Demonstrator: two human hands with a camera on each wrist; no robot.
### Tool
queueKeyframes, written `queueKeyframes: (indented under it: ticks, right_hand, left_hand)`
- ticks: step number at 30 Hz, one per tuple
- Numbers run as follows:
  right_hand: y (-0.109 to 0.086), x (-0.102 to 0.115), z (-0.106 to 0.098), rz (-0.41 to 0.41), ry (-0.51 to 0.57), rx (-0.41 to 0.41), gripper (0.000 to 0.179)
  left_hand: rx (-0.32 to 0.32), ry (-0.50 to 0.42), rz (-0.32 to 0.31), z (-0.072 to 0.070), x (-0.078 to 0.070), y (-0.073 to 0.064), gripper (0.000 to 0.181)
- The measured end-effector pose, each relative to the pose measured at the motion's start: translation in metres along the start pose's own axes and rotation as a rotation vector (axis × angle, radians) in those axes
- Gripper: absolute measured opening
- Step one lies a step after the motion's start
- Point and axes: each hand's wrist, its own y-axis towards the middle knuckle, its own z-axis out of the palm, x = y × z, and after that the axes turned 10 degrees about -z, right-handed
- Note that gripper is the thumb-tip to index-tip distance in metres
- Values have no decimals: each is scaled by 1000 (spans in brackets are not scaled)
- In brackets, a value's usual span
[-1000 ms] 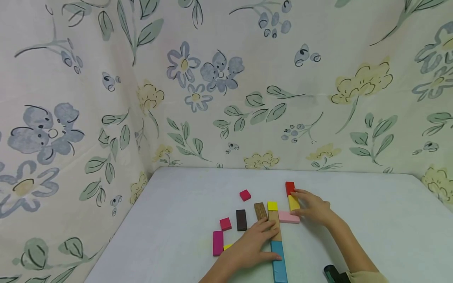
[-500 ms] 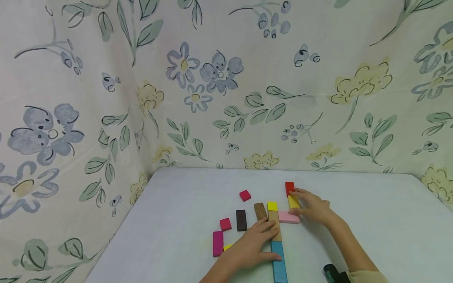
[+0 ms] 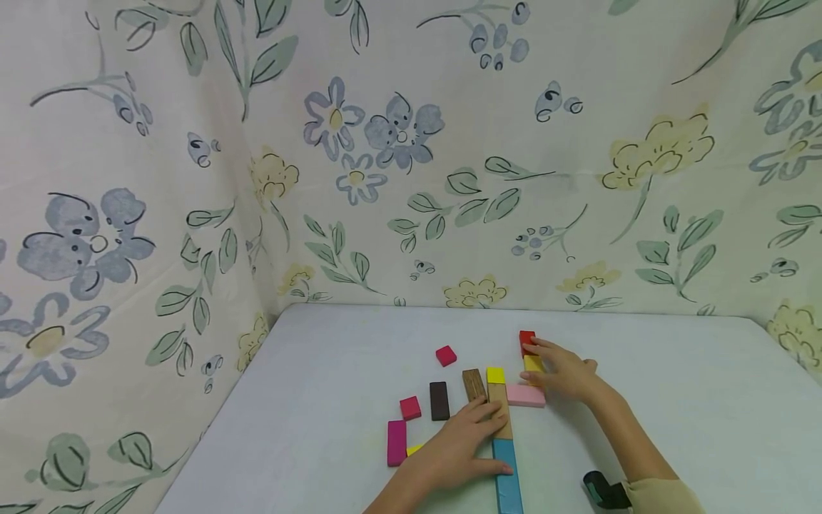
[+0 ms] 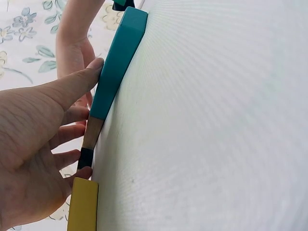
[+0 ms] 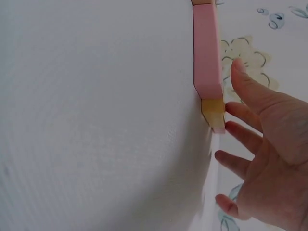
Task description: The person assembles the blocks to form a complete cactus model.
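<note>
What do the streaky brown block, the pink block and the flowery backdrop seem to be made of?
Streaky brown block: probably wood, dull finish; dark streaks like grain run along it. Pink block: perhaps painted wood, smooth and evenly coloured; no grain shows, so plastic stays possible. Flowery backdrop: likely printed cloth, matte, judging by its soft folds near the corner.

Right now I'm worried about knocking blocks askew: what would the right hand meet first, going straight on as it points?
Probably the red block or yellow block: both lie close by the right hand, though whether it touches them is unclear.
</note>
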Motion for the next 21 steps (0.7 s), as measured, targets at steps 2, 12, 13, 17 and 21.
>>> queueKeyframes:
  ticks: [2,12,13,17,21]
  right_hand:
    - [0,-1,0,4,4,-1,75]
    - [-1,0,-1,6,3,3,77]
    - [-1,0,-1,5,4,2,76]
    - [-2,0,-1,2,4,-1,76]
    - [-4,1,-1,-8,6,-10,76]
  left_hand:
    - [-2,3,3,0,0,0,75]
    - [-8,8,5,0,0,0,75]
    - [-8,9,4,0,0,0,75]
    - [-6,13,1,0,0,0,74]
    - [-2,10,-1,0,-1,0,74]
